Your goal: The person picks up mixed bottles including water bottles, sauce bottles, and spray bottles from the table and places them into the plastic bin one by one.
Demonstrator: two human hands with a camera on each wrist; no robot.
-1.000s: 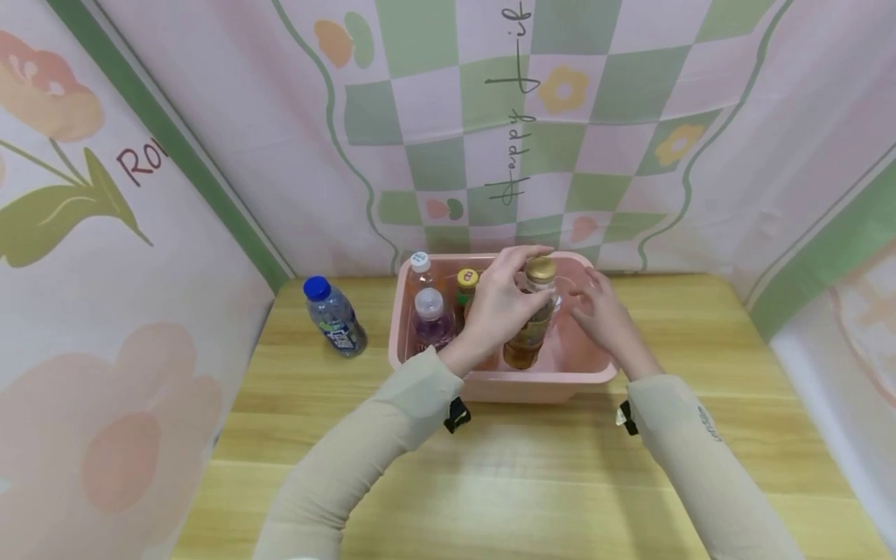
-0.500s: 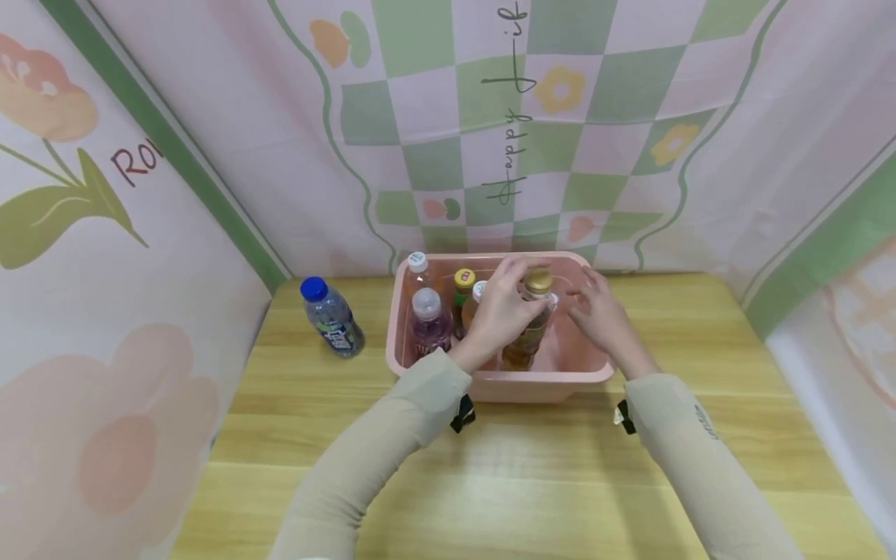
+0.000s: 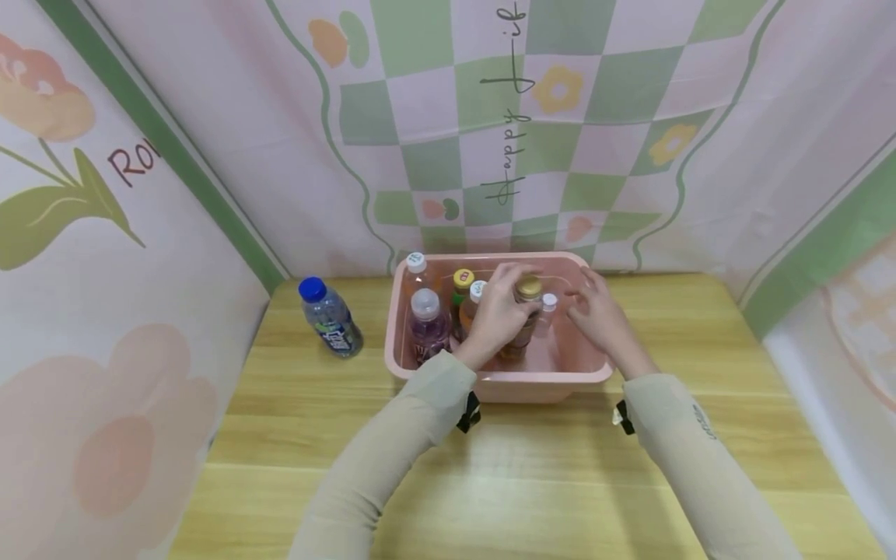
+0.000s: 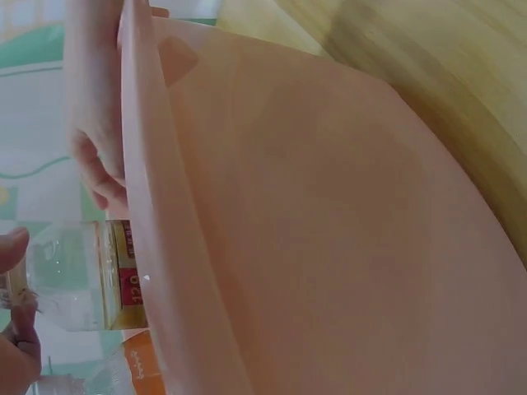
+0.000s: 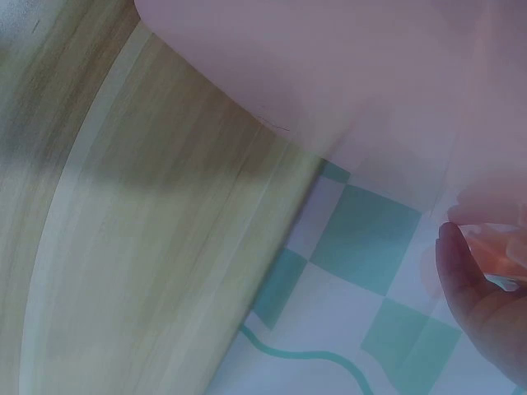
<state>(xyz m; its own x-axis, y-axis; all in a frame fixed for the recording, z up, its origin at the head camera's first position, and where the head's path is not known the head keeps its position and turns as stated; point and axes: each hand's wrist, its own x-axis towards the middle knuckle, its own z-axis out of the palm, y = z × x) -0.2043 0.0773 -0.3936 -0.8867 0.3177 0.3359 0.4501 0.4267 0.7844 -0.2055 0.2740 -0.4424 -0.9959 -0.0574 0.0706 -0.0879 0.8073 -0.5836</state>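
At the left of the head view, a clear plastic bottle with a blue cap (image 3: 330, 317) stands by itself on the light wooden table (image 3: 532, 482), near the flowered wall.

Next to it, in the middle of the frame, sits a pink plastic tub (image 3: 500, 383). At the tub's left end stand a clear bottle with a white cap (image 3: 417, 268) at the back and a purple drink bottle with a pale cap (image 3: 428, 323) in front. Just right of those are a bottle with a yellow cap (image 3: 463, 284) and an orange drink bottle with a white cap (image 3: 474, 299).

The left hand (image 3: 498, 315) reaches into the middle of the tub. Its fingers are curled round a clear bottle of brown tea with a gold cap (image 3: 525, 311), which stands upright inside the tub. In the left wrist view, the tub's pink wall (image 4: 329, 230) fills most of the frame, and the tea bottle (image 4: 90, 276) shows at the lower left edge with fingertips (image 4: 12, 247) on it.

Just right of the gold cap is a small white cap (image 3: 549, 302). The right hand (image 3: 595, 315) is inside the tub's right part, close to the tea bottle. Its fingers are loose and spread and grip nothing. I cannot tell if they touch the bottle. In the right wrist view, only part of the right hand (image 5: 486, 304) shows at the lower right.
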